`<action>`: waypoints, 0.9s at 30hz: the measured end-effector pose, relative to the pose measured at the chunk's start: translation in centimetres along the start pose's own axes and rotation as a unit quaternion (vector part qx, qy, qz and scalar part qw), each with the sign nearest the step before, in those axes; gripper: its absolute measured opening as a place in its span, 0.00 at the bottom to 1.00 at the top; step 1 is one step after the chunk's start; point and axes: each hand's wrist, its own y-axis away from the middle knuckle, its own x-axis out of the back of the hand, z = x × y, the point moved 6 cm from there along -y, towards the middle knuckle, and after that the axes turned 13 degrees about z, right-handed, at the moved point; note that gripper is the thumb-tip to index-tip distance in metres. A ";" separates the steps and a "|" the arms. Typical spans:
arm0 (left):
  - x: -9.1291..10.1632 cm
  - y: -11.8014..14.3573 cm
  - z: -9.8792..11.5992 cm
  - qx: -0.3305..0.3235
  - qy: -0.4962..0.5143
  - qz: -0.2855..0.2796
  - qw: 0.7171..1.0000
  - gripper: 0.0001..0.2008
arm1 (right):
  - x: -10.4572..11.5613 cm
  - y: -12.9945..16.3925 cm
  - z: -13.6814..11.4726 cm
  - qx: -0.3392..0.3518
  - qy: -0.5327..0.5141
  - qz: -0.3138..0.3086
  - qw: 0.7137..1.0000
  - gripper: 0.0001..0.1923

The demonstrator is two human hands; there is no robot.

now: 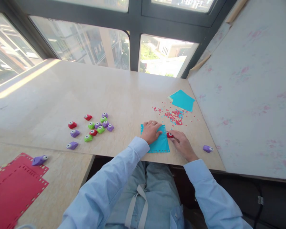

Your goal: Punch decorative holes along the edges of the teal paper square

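A blue sheet of paper point(157, 146) lies near the table's front edge, with small holes punched along its borders. My left hand point(151, 131) rests on its upper part, fingers stretched out and pressing it flat; a ring shows on one finger. At the sheet's right border sits a small red craft punch point(169, 135). My right hand point(181, 143) closes round this punch with thumb and fingers. Whether the paper's edge is inside the punch's slot cannot be made out.
Red and blue punched bits point(175, 117) are scattered beyond the sheet, before stacked blue paper point(183, 100). A purple punch point(207, 149) lies at right. Several red, green and purple punches point(100, 129) stand at left. Punched red sheets point(16, 194) lie lower left. A wall point(248, 95) borders the right.
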 end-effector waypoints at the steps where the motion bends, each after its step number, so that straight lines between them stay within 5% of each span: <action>1: 0.0 0.1 -0.1 0.000 0.007 0.011 1.000 0.16 | 0.0 0.0 0.1 -0.004 -0.002 0.003 1.000 0.18; 13: 0.7 -0.7 -2.2 0.070 0.182 0.149 0.969 0.07 | -0.4 -1.2 0.6 -0.024 0.009 0.050 0.998 0.17; 27: 0.3 -1.5 -2.5 0.127 0.184 0.109 0.969 0.08 | -1.0 -1.9 0.6 -0.018 -0.008 0.051 0.998 0.17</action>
